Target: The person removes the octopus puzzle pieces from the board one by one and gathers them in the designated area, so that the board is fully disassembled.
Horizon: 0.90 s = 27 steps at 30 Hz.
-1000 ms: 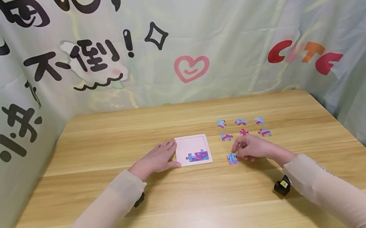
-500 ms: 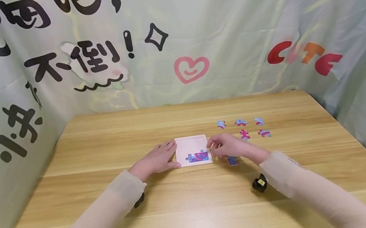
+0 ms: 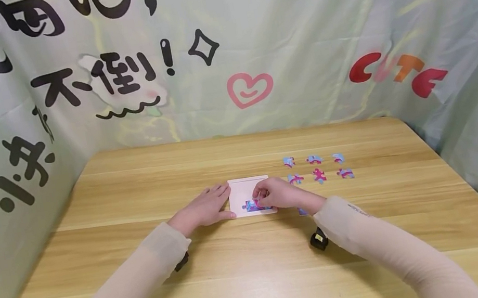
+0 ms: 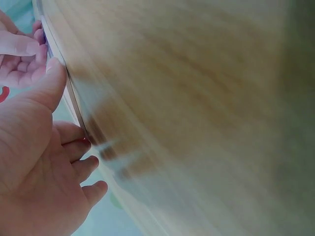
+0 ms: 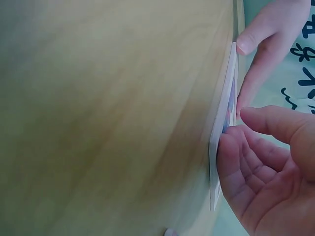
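A pale pink square puzzle tray (image 3: 238, 191) lies flat on the table, with joined blue-and-magenta puzzle pieces (image 3: 250, 206) along its lower right. My left hand (image 3: 207, 207) rests beside the tray, its thumb and fingertips touching the left edge. Over the tray's right side hovers my right hand (image 3: 278, 193), fingertips down at the joined pieces and covering part of them. In the right wrist view the thumb of the right hand (image 5: 275, 162) stands apart from its bent fingers, and no loose piece shows between them.
Several loose puzzle pieces (image 3: 319, 175) lie in two rows right of the tray. One more piece (image 3: 302, 211) sits nearer, partly hidden by the right wrist. A patterned cloth (image 3: 295, 29) hangs behind the wooden table (image 3: 251, 278).
My right hand has moved left from beside the near loose piece, past the tray's right edge, to the joined pieces. The left hand has stayed at the tray's left edge.
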Each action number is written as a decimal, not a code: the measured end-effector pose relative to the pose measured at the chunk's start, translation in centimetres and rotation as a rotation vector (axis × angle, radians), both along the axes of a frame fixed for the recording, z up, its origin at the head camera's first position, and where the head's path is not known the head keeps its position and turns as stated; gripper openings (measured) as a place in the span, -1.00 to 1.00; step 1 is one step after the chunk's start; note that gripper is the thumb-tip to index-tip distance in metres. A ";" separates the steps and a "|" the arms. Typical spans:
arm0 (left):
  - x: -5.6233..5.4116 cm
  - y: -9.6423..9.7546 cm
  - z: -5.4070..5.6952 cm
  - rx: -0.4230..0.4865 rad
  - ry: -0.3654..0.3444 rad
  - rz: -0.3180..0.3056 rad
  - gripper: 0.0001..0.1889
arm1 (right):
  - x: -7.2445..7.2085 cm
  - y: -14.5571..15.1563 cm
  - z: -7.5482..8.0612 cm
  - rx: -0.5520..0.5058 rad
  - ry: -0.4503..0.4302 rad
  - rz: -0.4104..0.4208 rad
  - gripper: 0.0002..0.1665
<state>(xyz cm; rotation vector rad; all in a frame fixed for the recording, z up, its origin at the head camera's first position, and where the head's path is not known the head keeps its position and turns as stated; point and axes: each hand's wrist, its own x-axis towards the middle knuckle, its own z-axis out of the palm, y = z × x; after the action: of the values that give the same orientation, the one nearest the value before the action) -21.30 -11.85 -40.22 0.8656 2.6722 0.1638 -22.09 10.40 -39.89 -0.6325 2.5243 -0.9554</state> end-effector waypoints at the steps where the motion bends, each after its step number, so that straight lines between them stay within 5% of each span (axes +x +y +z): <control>1: 0.0 0.0 0.0 -0.001 0.000 0.000 -0.16 | 0.0 -0.1 0.0 0.013 0.000 -0.005 -0.92; 12: -0.2 0.0 0.0 -0.008 -0.014 0.003 -0.16 | -0.2 -0.4 0.0 0.106 0.070 0.010 -0.95; 27: 0.0 0.0 0.3 0.004 -0.007 -0.009 -0.16 | -0.1 0.1 -0.1 -0.081 -0.011 -0.061 -0.97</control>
<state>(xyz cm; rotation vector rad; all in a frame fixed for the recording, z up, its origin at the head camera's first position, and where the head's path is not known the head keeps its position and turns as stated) -21.28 -11.85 -39.94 0.8769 2.6623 0.1696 -22.14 10.51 -40.03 -0.5749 2.5195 -1.0849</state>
